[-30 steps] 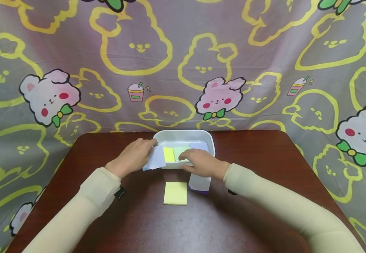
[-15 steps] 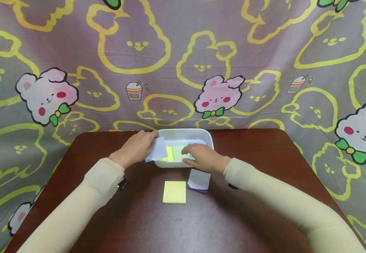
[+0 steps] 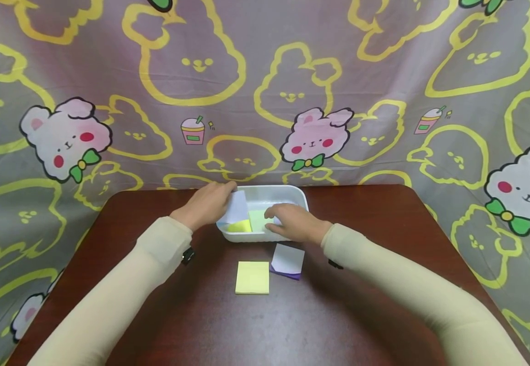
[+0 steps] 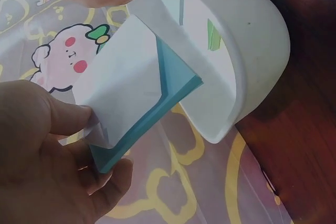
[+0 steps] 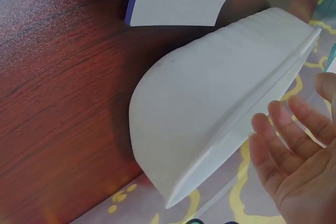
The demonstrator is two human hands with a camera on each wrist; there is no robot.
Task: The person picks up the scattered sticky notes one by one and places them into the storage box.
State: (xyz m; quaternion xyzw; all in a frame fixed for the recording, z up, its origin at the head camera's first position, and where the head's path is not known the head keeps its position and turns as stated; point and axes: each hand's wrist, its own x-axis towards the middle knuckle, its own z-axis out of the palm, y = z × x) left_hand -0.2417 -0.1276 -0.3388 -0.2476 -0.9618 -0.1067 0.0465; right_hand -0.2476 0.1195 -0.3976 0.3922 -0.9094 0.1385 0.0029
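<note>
My left hand [image 3: 207, 206] pinches a blue sticky note pad [image 4: 176, 77] with a pale sheet on top, between thumb and fingers. It holds the pad over the left end of a white box [image 3: 256, 237]. Inside the box lie a yellow sticky note pad [image 3: 239, 227] and a pale green one [image 3: 257, 219]; the held pad covers part of the yellow one. My right hand [image 3: 294, 222] hovers over the box's right part with loosely bent fingers. In the right wrist view that hand [image 5: 299, 156] has nothing in its grasp, beside the box's rim.
On the brown table [image 3: 338, 325] in front of the box lies a light yellow sticky note pad [image 3: 252, 277]. Beside it is a purple pad with a whitish top sheet [image 3: 288, 260]. A cartoon-patterned curtain [image 3: 228, 117] hangs right behind the table.
My left hand has moved right and slightly up, carrying the blue pad from the box's left edge to over its inside. The right hand stays over the box, barely shifted.
</note>
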